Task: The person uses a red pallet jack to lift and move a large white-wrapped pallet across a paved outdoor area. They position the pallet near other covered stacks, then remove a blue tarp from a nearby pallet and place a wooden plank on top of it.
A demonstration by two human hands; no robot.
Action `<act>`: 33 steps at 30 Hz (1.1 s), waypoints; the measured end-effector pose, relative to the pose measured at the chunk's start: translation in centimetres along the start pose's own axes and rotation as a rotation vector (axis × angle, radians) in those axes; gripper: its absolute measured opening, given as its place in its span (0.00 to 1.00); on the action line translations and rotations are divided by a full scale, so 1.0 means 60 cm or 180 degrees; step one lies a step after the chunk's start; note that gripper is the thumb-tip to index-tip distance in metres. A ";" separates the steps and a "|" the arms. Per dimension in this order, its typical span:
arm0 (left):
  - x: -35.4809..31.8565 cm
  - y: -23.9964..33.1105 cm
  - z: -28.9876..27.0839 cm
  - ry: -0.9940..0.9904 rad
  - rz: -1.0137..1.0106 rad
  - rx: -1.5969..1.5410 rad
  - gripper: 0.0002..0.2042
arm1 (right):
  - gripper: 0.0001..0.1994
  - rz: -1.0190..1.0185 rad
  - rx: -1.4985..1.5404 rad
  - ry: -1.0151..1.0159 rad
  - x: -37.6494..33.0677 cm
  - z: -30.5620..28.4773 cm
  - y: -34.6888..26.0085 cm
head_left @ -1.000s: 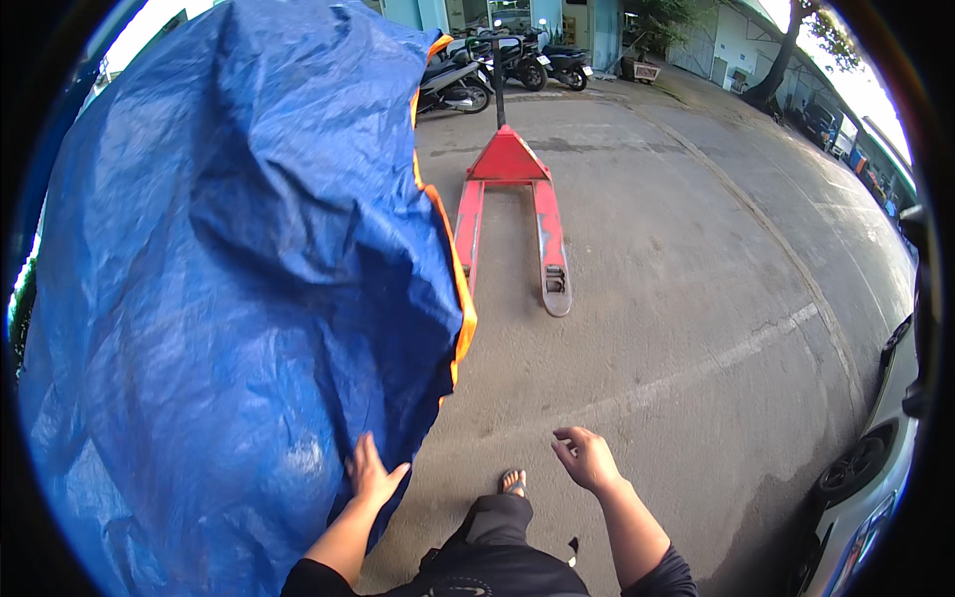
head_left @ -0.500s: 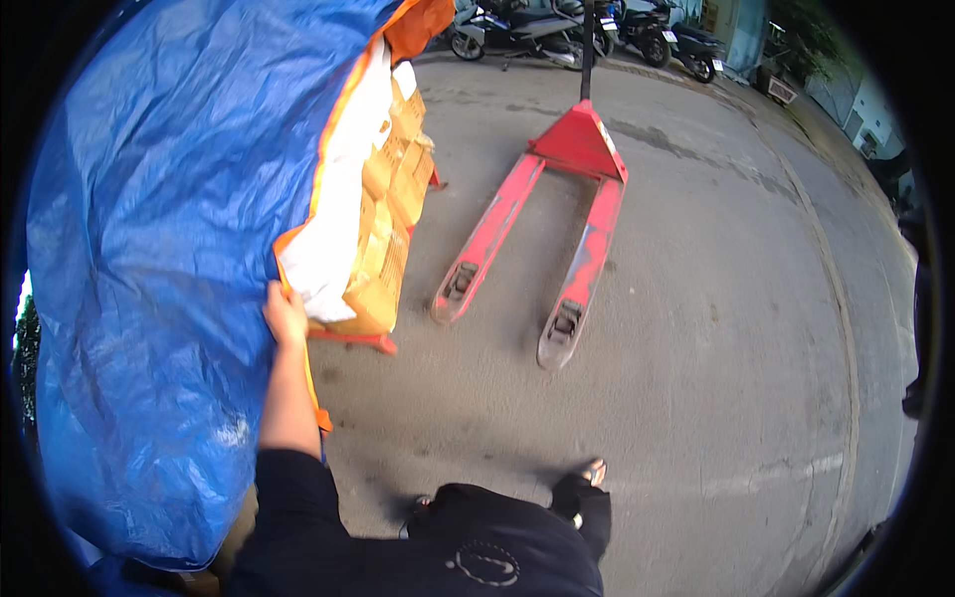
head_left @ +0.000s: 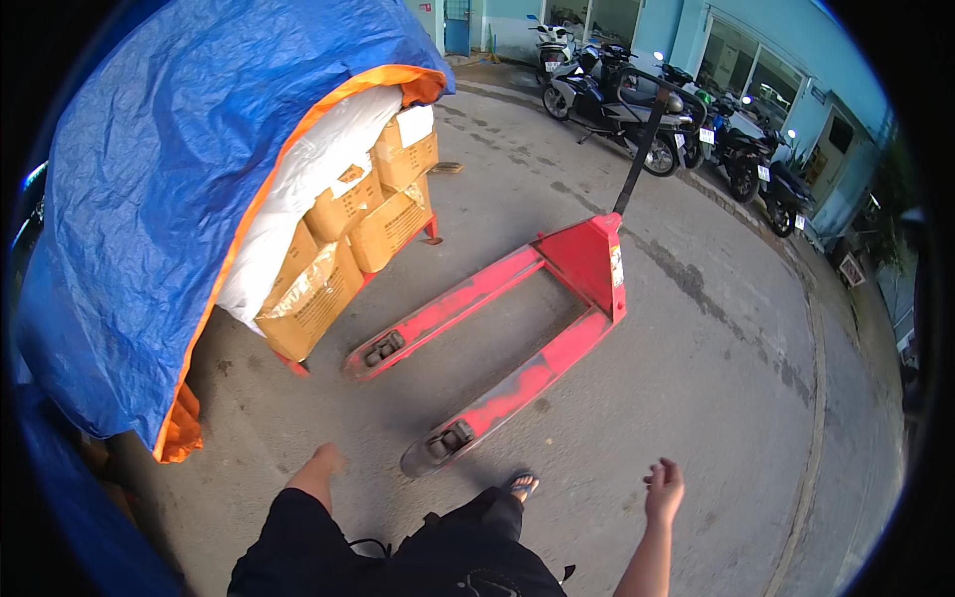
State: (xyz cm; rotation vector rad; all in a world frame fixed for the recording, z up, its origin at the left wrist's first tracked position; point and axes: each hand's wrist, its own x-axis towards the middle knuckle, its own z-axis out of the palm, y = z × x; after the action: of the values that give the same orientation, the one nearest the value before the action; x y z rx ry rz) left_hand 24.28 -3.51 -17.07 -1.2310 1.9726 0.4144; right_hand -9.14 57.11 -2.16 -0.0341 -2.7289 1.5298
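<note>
A large blue tarpaulin (head_left: 169,189) with an orange underside drapes over a stack of brown cardboard boxes (head_left: 343,234), its edge lifted so the boxes show. My left hand (head_left: 326,460) hangs low near the tarpaulin's bottom corner, holding nothing, its fingers mostly hidden. My right hand (head_left: 664,490) is out to the right, empty with fingers loosely apart. A red pallet jack (head_left: 517,313) lies on the concrete just ahead of my sandalled foot (head_left: 521,487).
Several parked motorcycles (head_left: 647,109) line the far side in front of a light blue building (head_left: 756,60). The boxes rest on a red pallet (head_left: 293,363). Grey concrete (head_left: 716,378) stretches to the right.
My left hand has let go of the tarpaulin edge and dropped down. My right hand has come into view. The view has shifted right, showing more boxes and the pallet jack closer.
</note>
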 end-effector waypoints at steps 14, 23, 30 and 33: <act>-0.207 1.369 -0.261 0.0865 0.3876 -0.2085 0.17 | 0.18 0.3496 -0.0900 -0.1646 0.399 -0.407 0.639; -0.079 1.450 -0.088 -0.1481 0.0093 -0.1205 0.27 | 0.14 0.0950 -0.0913 -0.1364 1.455 -0.438 0.460; 0.126 1.907 -0.336 -0.0428 0.0295 -0.0888 0.18 | 0.13 0.0230 -0.0872 -0.0635 2.076 -0.271 0.334; 0.139 2.178 -0.562 0.0189 0.1602 -0.1638 0.18 | 0.21 -0.1196 -0.2247 -0.1892 2.183 -0.196 0.374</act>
State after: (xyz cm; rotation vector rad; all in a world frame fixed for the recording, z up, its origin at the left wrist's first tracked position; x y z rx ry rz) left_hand -105.76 33.55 -16.15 -1.0252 2.3038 1.2087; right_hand -139.55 82.15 -15.10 0.9978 -3.2784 0.4775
